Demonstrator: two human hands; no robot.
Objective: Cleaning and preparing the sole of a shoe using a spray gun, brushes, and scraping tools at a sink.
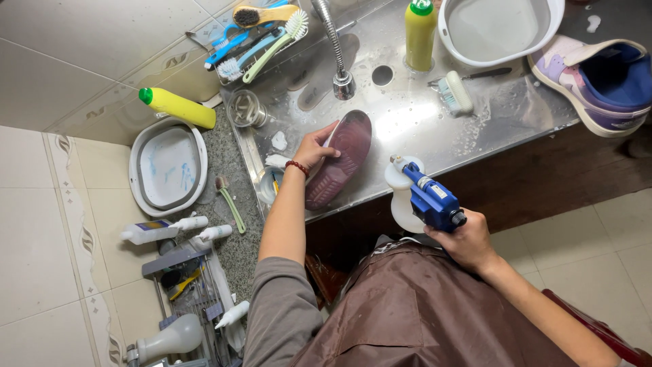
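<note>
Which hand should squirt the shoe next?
Probably the right hand: it already grips the blue spray gun, whose nozzle points toward the shoe. The left hand is busy holding that shoe sole-up on the steel sink.

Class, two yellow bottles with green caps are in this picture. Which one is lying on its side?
The yellow bottle on the stone counter beside the white basin lies on its side. The other yellow bottle stands upright in the steel sink, right of the faucet.
</note>
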